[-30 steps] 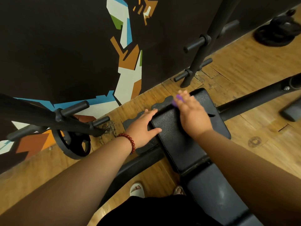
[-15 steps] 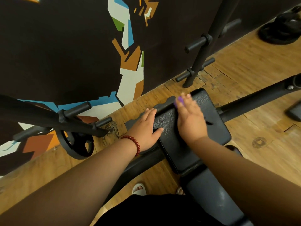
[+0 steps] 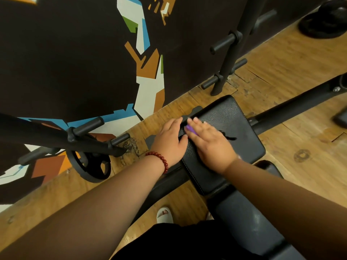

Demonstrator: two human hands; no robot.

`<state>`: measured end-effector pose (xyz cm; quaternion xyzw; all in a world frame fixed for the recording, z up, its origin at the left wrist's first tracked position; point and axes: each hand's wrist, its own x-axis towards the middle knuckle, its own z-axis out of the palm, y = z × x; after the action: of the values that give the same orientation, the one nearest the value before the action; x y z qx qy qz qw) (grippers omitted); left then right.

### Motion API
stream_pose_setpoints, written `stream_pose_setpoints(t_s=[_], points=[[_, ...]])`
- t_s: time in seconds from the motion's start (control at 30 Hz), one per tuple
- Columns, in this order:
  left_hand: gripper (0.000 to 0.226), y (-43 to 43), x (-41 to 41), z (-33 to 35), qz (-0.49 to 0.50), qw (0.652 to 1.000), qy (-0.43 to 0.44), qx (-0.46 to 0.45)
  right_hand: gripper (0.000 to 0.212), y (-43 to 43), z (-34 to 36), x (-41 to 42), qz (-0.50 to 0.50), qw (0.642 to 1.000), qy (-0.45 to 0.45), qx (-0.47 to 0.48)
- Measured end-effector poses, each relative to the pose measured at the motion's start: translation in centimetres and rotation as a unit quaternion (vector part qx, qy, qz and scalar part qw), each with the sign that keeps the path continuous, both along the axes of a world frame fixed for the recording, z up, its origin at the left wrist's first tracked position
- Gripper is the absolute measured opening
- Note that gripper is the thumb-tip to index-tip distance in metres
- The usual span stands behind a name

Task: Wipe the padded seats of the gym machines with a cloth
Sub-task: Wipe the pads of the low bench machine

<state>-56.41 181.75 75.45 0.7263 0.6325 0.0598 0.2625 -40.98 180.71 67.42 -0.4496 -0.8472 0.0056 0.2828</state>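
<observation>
A black padded seat (image 3: 242, 132) of a weight bench lies in the middle of the view, with a small tear in its cover to the right of my right hand. My right hand (image 3: 212, 145) lies flat on the pad's left half, fingers straight, pressing a purple cloth (image 3: 190, 129) onto it. Only a corner of the cloth shows, by the fingers. My left hand (image 3: 169, 141), with a red bead bracelet on the wrist, rests on the pad's left edge, thumb on the pad.
A longer black pad (image 3: 244, 222) continues the bench toward me. A rack arm with pegs and a weight plate (image 3: 90, 166) stands at the left, and another upright (image 3: 231, 59) is by the painted wall. More plates (image 3: 324, 21) lie at top right. My sandalled foot (image 3: 164, 215) is beside the bench.
My right hand has slid with the cloth a little toward me and to the left across the pad. My left hand has stayed on the pad's edge.
</observation>
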Motion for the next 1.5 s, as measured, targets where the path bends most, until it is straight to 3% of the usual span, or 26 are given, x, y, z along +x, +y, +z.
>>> stream_pose_setpoints(t_s=[0.07,0.2,0.27,0.4,0.47,0.63,0.87,1.1,1.37,1.5], points=[[0.055,0.3,0.5,0.2,-0.007,1.000,-0.002,0.017,0.046,0.8,-0.3,2.1,0.041,0.999,-0.033,0.000],[0.052,1.4,1.4,0.3,-0.005,1.000,-0.010,0.023,0.042,3.6,1.0,4.1,-0.165,0.984,0.052,-0.031],[0.053,1.7,2.0,0.2,-0.005,1.000,-0.001,0.016,0.042,2.9,1.0,2.7,-0.205,0.975,0.078,-0.037],[0.056,1.8,2.2,-0.7,-0.038,0.996,0.075,0.008,0.041,-0.5,-1.0,1.9,-0.053,0.998,0.022,0.003],[0.057,1.8,2.0,-0.9,-0.050,0.994,0.096,0.010,0.041,0.3,-1.0,3.1,-0.025,1.000,-0.007,0.011],[0.056,1.8,2.1,-0.5,-0.061,0.992,0.112,0.006,0.041,5.0,1.7,3.4,-0.192,0.977,0.068,-0.056],[0.057,2.0,2.2,-0.3,-0.073,0.988,0.135,-0.015,0.044,-1.1,-1.5,4.3,-0.135,0.988,0.051,-0.054],[0.059,1.6,2.5,-1.1,-0.108,0.970,0.217,0.032,0.044,3.5,1.3,3.4,-0.194,0.975,0.063,-0.087],[0.059,1.0,2.8,-1.7,-0.157,0.944,0.261,0.129,0.055,-2.9,-1.0,3.2,-0.221,0.964,0.068,-0.128],[0.061,0.2,3.7,-2.2,-0.214,0.927,0.269,0.150,0.049,0.7,0.9,3.6,-0.246,0.957,0.075,-0.133]])
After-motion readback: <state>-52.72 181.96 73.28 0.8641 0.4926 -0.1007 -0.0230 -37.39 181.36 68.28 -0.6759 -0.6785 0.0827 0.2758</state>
